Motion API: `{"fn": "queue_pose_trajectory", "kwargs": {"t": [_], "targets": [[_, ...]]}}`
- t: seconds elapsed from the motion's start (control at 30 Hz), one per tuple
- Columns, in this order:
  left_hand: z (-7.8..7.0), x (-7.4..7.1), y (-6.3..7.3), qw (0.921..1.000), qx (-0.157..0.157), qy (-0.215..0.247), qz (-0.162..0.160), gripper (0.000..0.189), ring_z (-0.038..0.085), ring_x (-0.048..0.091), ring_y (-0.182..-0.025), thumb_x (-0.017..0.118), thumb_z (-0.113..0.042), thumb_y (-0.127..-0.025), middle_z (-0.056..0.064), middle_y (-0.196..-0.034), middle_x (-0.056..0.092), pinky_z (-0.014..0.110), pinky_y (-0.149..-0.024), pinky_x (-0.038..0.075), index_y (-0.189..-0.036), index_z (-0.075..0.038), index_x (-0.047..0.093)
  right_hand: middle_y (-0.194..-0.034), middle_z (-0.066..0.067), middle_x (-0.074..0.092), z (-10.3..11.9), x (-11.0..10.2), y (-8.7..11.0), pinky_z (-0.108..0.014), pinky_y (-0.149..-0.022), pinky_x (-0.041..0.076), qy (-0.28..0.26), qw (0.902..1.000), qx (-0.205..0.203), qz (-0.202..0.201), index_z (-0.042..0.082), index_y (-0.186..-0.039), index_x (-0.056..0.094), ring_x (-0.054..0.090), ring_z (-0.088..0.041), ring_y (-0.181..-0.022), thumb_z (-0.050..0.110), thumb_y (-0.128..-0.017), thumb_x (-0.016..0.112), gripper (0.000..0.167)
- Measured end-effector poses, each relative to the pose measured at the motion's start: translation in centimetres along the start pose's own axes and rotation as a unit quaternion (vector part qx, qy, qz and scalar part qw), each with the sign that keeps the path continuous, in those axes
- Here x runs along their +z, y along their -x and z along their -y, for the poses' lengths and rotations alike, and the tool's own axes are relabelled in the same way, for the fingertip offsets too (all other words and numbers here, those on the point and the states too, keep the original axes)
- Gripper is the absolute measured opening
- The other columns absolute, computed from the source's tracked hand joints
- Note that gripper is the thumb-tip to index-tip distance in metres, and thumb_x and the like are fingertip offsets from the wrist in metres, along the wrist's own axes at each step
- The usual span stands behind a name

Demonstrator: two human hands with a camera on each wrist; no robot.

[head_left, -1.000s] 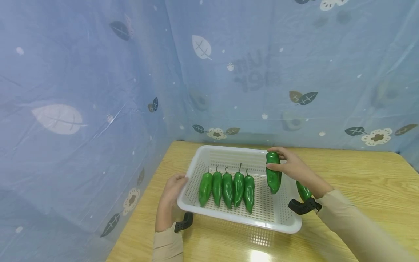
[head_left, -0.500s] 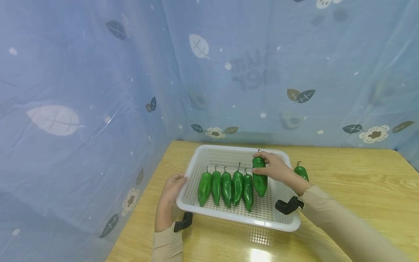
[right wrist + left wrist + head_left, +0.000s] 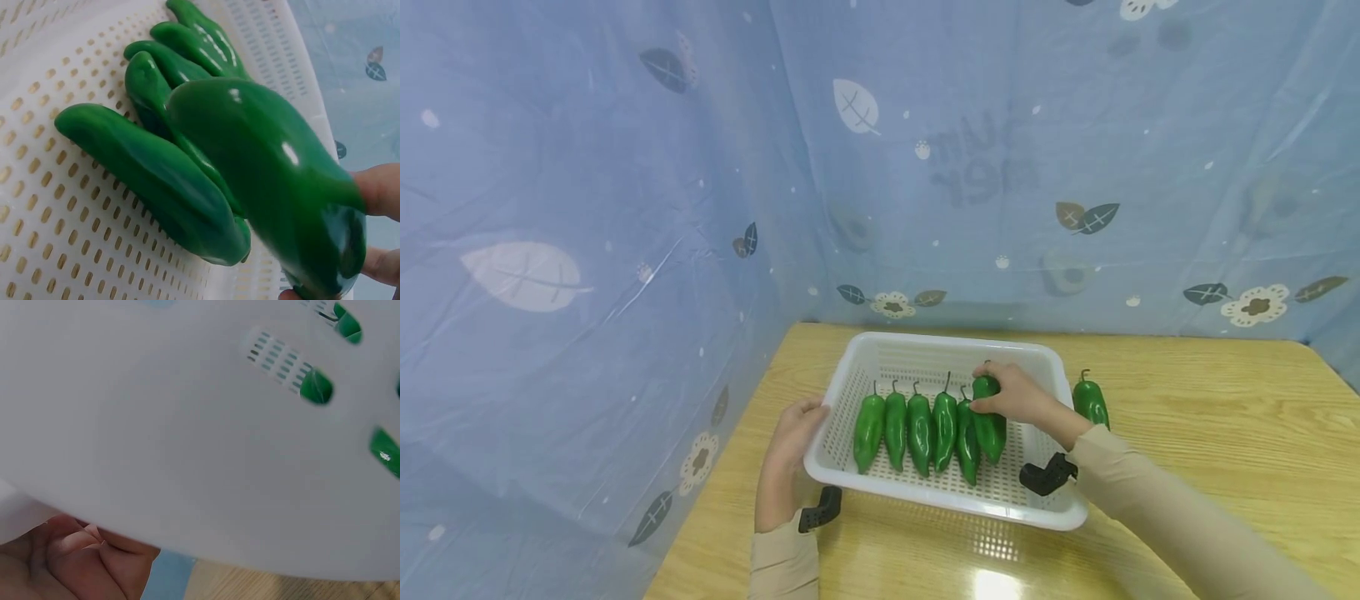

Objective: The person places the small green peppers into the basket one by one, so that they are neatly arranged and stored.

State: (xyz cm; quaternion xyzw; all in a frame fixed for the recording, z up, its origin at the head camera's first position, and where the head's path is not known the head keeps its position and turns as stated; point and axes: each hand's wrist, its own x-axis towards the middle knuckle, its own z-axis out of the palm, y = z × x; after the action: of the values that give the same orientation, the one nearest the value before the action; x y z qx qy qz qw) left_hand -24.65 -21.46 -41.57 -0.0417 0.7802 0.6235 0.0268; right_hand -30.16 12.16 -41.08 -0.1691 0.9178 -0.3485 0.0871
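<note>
A white plastic basket [image 3: 943, 501] with a perforated floor stands on the table. My left hand [image 3: 793, 433] holds its left rim; in the left wrist view, curled fingers [image 3: 87, 565] show below the white edge. My right hand [image 3: 1017, 395] reaches over the right half of the basket and grips a green pepper [image 3: 989, 440], thumb on one side and fingers on the other. Several more green peppers [image 3: 919, 435] lie side by side to the left of it, stems pointing away. The right wrist view shows the held pepper [image 3: 269, 169] above the nearest one lying down [image 3: 150, 181].
Another green pepper [image 3: 1091, 403] lies on the wooden table [image 3: 1210, 408] just right of the basket, partly hidden by the right forearm. A blue patterned sheet [image 3: 970, 183] hangs behind and along the left side.
My right hand has moved left and down with its pepper, from the basket's right end to beside the row. The pepper on the table shows more fully. My left hand stays at the rim.
</note>
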Motion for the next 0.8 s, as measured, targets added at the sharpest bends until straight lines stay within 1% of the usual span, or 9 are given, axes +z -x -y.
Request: {"fn": "queue_pose_trajectory", "kwargs": {"t": [0.1, 0.2, 0.27, 0.37, 0.43, 0.53, 0.67, 0.8], "targets": [[0.9, -0.1, -0.7, 1.0, -0.002, 0.0, 0.0, 0.039, 0.041, 0.064, -0.1, 0.045, -0.016, -0.098, 0.031, -0.115, 0.059, 0.043, -0.077, 0.059, -0.128, 0.008, 0.047, -0.13, -0.032, 0.045, 0.1, 0.2, 0.0, -0.05, -0.086, 0.051, 0.011, 0.9998, 0.015, 0.01, -0.002, -0.13, 0.049, 0.049, -0.044, -0.115, 0.022, -0.085, 0.069, 0.055], [1.8, -0.2, -1.3, 1.0, -0.005, 0.001, -0.004, 0.041, 0.039, 0.064, -0.1, 0.046, -0.02, -0.098, 0.029, -0.117, 0.059, 0.043, -0.077, 0.059, -0.13, 0.006, 0.047, -0.125, -0.031, 0.049, 0.1, 0.3, 0.0, -0.043, -0.078, 0.053, 0.017, 0.9994, 0.023, 0.021, -0.004, -0.129, 0.049, 0.055, -0.036, -0.104, 0.021, -0.084, 0.069, 0.055], [2.2, -0.2, -1.6, 1.0, -0.005, 0.003, -0.008, 0.041, 0.038, 0.065, -0.1, 0.047, -0.022, -0.098, 0.028, -0.117, 0.059, 0.042, -0.076, 0.06, -0.13, 0.004, 0.048, -0.122, -0.03, 0.05, 0.0, 0.5, 0.0, -0.038, -0.073, 0.054, 0.02, 0.999, 0.028, 0.028, -0.004, -0.128, 0.049, 0.056, -0.031, -0.097, 0.02, -0.084, 0.07, 0.055], [2.6, -0.1, -1.7, 0.9999, -0.003, 0.003, -0.012, 0.041, 0.036, 0.065, -0.099, 0.048, -0.023, -0.097, 0.027, -0.117, 0.06, 0.042, -0.076, 0.06, -0.129, 0.003, 0.049, -0.123, -0.03, 0.048, 0.0, 0.7, 0.0, -0.036, -0.072, 0.054, 0.026, 0.9982, 0.038, 0.037, -0.004, -0.129, 0.049, 0.054, -0.03, -0.096, 0.02, -0.084, 0.07, 0.056], [2.6, -0.1, -1.8, 0.9999, -0.003, 0.001, -0.014, 0.041, 0.035, 0.066, -0.099, 0.048, -0.023, -0.097, 0.027, -0.116, 0.06, 0.041, -0.076, 0.06, -0.129, 0.003, 0.049, -0.123, -0.032, 0.045, 0.0, 0.8, 0.1, -0.036, -0.07, 0.054, 0.029, 0.9976, 0.046, 0.042, -0.004, -0.13, 0.049, 0.053, -0.031, -0.096, 0.02, -0.083, 0.07, 0.056], [2.7, -0.2, -1.8, 0.9999, -0.007, 0.003, -0.014, 0.041, 0.035, 0.066, -0.099, 0.048, -0.023, -0.097, 0.026, -0.117, 0.06, 0.041, -0.076, 0.06, -0.129, 0.002, 0.049, -0.12, -0.032, 0.047, 0.0, 1.0, 0.2, -0.036, -0.07, 0.056, 0.041, 0.9967, 0.052, 0.046, -0.005, -0.128, 0.049, 0.052, -0.032, -0.097, 0.02, -0.082, 0.071, 0.057], [2.7, -0.2, -1.8, 0.9999, -0.01, 0.008, -0.009, 0.042, 0.037, 0.065, -0.101, 0.047, -0.023, -0.098, 0.027, -0.118, 0.059, 0.042, -0.077, 0.059, -0.131, 0.003, 0.047, -0.118, -0.03, 0.05, 0.0, 1.2, 0.1, -0.038, -0.072, 0.056, 0.058, 0.9957, 0.055, 0.048, -0.006, -0.126, 0.05, 0.051, -0.033, -0.099, 0.021, -0.081, 0.071, 0.056], [2.7, -0.2, -1.9, 0.9999, -0.006, 0.004, -0.008, 0.043, 0.038, 0.064, -0.101, 0.047, -0.023, -0.098, 0.028, -0.118, 0.059, 0.042, -0.077, 0.06, -0.131, 0.004, 0.047, -0.118, -0.03, 0.051, -0.3, 1.5, 0.0, -0.04, -0.076, 0.056, 0.065, 0.9949, 0.057, 0.051, -0.006, -0.125, 0.05, 0.051, -0.035, -0.102, 0.021, -0.081, 0.071, 0.056]]}}
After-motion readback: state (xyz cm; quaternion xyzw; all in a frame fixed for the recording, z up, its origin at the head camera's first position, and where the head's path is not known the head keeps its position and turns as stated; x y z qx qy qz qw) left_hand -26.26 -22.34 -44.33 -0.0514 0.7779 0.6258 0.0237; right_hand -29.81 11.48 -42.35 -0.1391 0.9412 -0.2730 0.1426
